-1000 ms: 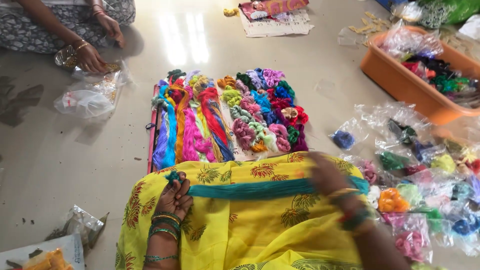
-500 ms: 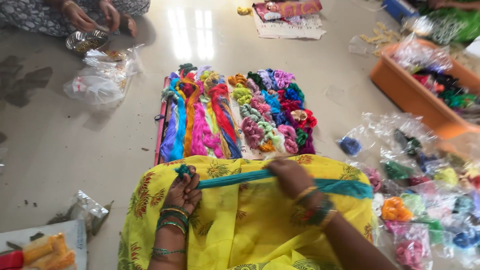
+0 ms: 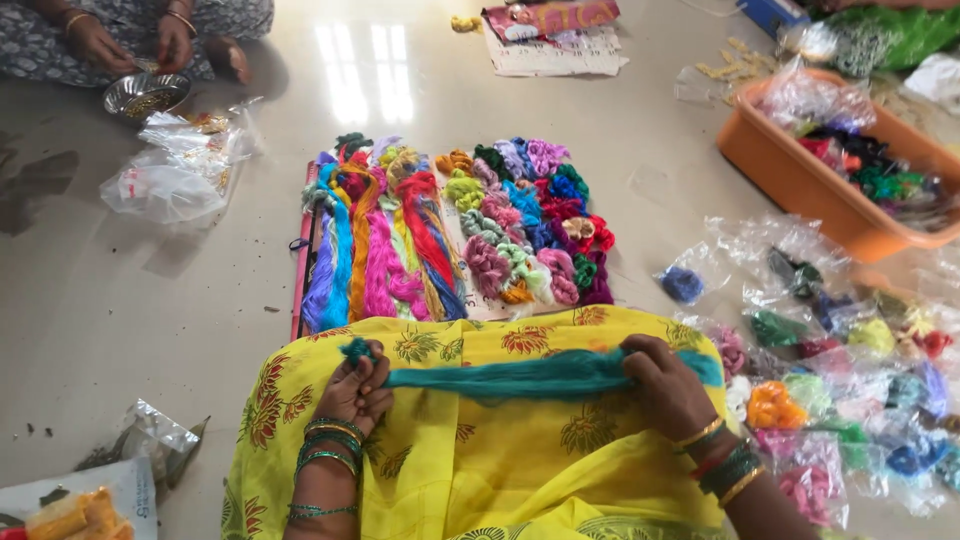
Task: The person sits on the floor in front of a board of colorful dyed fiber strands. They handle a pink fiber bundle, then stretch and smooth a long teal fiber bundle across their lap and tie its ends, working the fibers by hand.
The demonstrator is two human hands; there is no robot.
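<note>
A long teal skein of thread [image 3: 520, 375] lies stretched across my lap, over yellow floral cloth [image 3: 480, 460]. My left hand [image 3: 358, 388] pinches its knotted left end, fingers closed around it. My right hand [image 3: 665, 385] grips the skein farther right, with the thread running through the closed fingers and a little past them. Both wrists wear green and gold bangles. Just beyond my knees, many coloured thread skeins [image 3: 450, 235] lie in rows on the floor.
An orange tub [image 3: 800, 185] of threads stands at the right. Clear plastic bags with coloured threads [image 3: 850, 360] litter the floor beside me. Another person's hands [image 3: 130, 40] work over a steel bowl [image 3: 145, 95] at the far left. Papers [image 3: 550, 45] lie farther back.
My right hand has slid leftward along the teal skein toward the middle of my lap. The left hand keeps its hold on the end. The view has shifted slightly.
</note>
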